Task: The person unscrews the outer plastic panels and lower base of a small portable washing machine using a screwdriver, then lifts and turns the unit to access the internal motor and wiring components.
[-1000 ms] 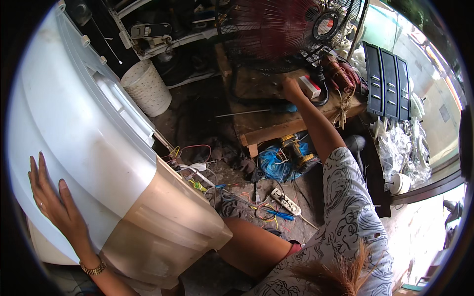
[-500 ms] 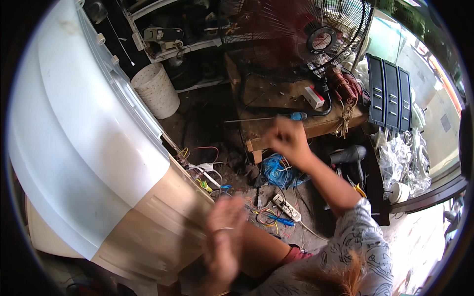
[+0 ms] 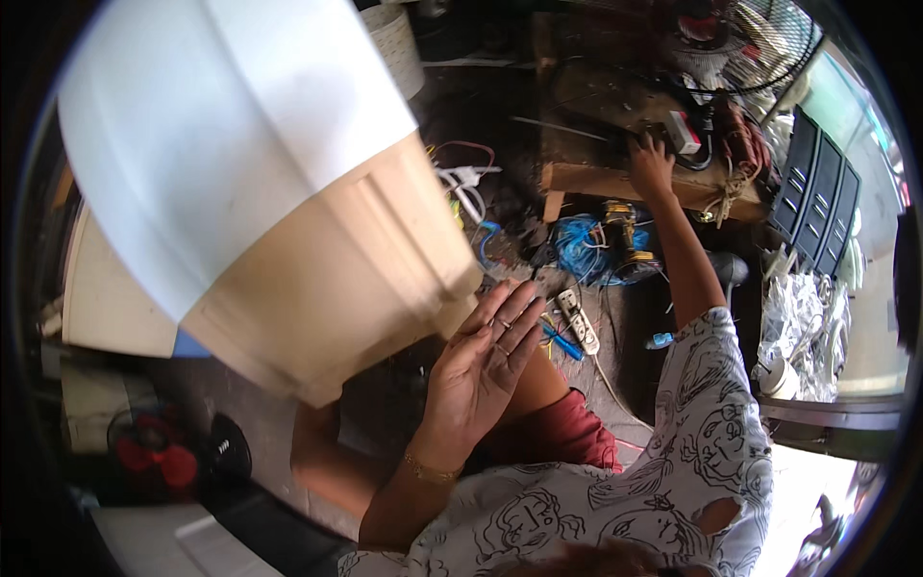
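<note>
My left hand is open, fingers extended and palm showing, holding nothing, near the beige lower section of a large plastic casing with a white upper panel. My right hand reaches over the wooden bench, fingers apart, beside a long screwdriver shaft and a small red-and-white box; I cannot tell whether it touches the screwdriver. Below the bench lie a yellow-black drill, a blue bundle, a white power strip and a blue-handled tool.
A caged fan stands at the back, beside black drawer fronts and plastic-wrapped parts. A white bucket sits behind the casing. Loose wires lie on the floor. A red-bladed fan is at lower left.
My left hand has left the white panel and moved right and down, then turned palm-out. My right hand drew back briefly and now reaches onto the bench again. The view has swung leftward.
</note>
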